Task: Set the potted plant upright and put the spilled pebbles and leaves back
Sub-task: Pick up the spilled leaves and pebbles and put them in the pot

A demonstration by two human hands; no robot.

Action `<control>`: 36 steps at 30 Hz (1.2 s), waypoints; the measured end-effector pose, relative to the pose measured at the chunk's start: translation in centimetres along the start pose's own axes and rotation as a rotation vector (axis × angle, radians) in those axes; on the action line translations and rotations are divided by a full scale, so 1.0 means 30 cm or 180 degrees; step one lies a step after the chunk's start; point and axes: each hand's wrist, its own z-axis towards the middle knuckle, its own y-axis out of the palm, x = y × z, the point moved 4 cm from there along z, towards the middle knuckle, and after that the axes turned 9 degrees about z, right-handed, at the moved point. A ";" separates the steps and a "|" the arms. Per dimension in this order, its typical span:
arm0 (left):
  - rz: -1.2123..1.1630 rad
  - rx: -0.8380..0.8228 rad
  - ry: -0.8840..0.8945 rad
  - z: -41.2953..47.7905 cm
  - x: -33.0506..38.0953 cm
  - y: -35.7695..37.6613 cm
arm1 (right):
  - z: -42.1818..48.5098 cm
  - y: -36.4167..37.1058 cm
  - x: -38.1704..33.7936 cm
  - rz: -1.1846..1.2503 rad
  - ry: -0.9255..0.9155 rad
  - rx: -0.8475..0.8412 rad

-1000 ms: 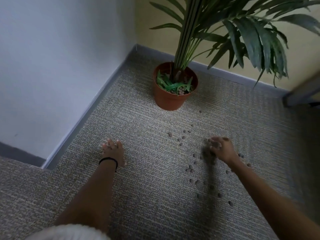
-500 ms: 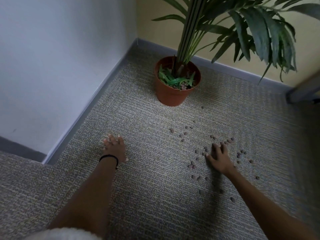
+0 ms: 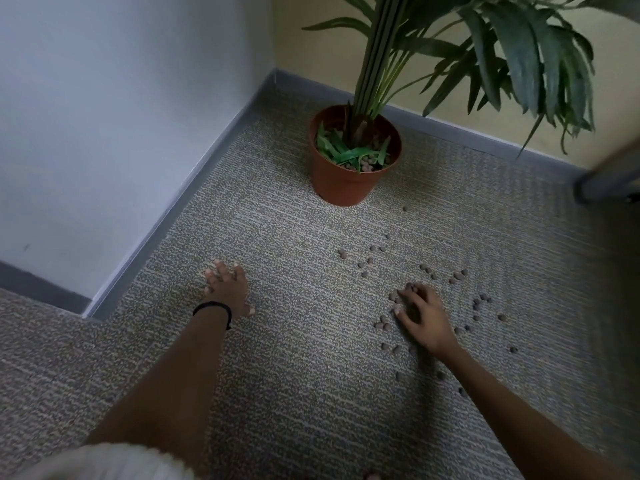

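Note:
The potted plant stands upright in the room's corner, in a terracotta pot with tall green stems. Loose green leaves and some pebbles lie inside the pot. Several brown pebbles are scattered over the carpet in front of and to the right of the pot. My left hand rests flat on the carpet, fingers spread, well left of the pebbles. My right hand sits among the pebbles with its fingers curled over a few of them.
A white wall with a grey baseboard runs along the left, and a yellow wall stands behind the pot. A dark furniture part juts in at the right edge. Drooping fronds hang over the upper right.
My right hand lay flat with straight fingers half a second ago; its fingers have now curled over pebbles. The left hand has stayed planted on the carpet.

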 end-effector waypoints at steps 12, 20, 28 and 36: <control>0.0014 -0.0031 0.0015 0.009 0.000 0.005 | 0.029 0.026 -0.053 -0.0243 -0.0095 0.0172; 0.0103 -0.0036 -0.0048 0.008 0.005 0.002 | -0.003 0.051 -0.061 -0.0923 -0.0640 -0.0027; 0.0065 -0.0057 -0.0032 0.024 0.004 0.008 | -0.074 0.138 -0.070 -0.0967 -0.0493 -0.0429; 0.0005 -0.0065 -0.0050 0.054 -0.007 0.027 | -0.054 0.145 -0.078 -0.1080 -0.0389 -0.0721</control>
